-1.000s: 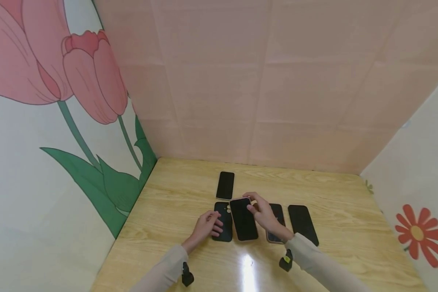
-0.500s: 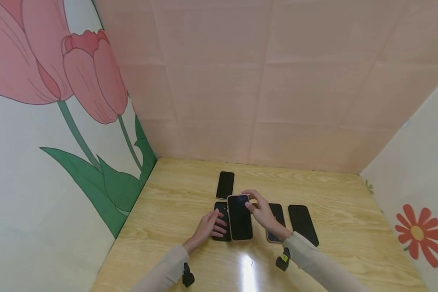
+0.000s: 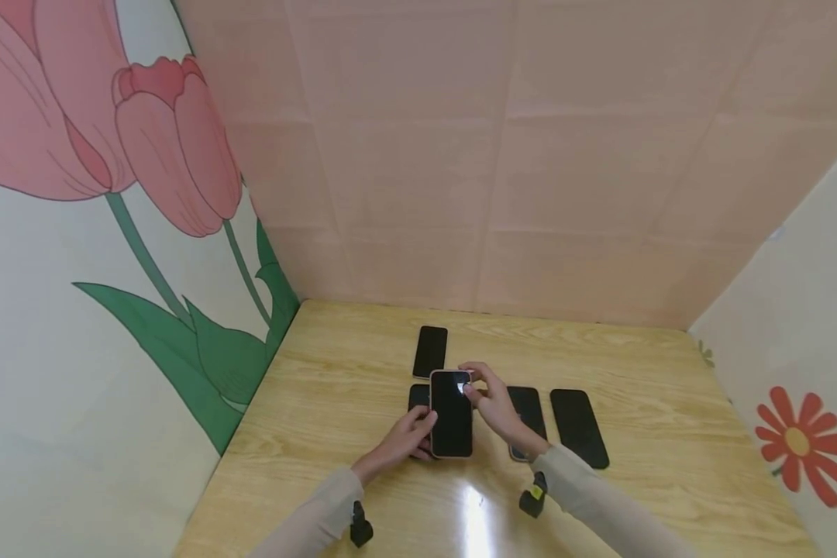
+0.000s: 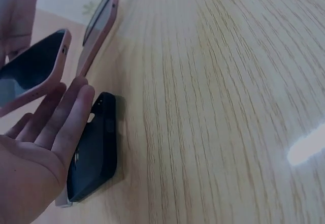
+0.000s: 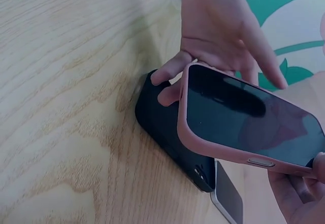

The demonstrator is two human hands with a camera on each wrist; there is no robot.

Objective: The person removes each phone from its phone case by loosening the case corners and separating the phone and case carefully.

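A smartphone in a pink case (image 3: 452, 422) is held above the table, its dark screen facing up. My right hand (image 3: 494, 407) pinches its upper right edge between thumb and fingers. My left hand (image 3: 401, 439) is at the phone's lower left side. In the left wrist view the left fingers (image 4: 66, 112) are extended below the phone, and the right wrist view shows the left thumb (image 5: 264, 54) spread above it. A black phone case (image 5: 165, 127) lies back up on the table underneath, partly covered by the phone and left hand; whether it contains a phone, I cannot tell.
Another smartphone (image 3: 430, 351) lies farther back, screen up. To the right are a pink-edged phone (image 3: 526, 411), partly behind my right hand, and a black one (image 3: 579, 428). Printed cloth walls (image 3: 390, 194) border the wooden table (image 3: 669, 434) at the back and sides.
The pink-cased phone has shifted left and straightened in my right hand, now overlapping the black case. My left hand has moved right to meet the phone's left side.
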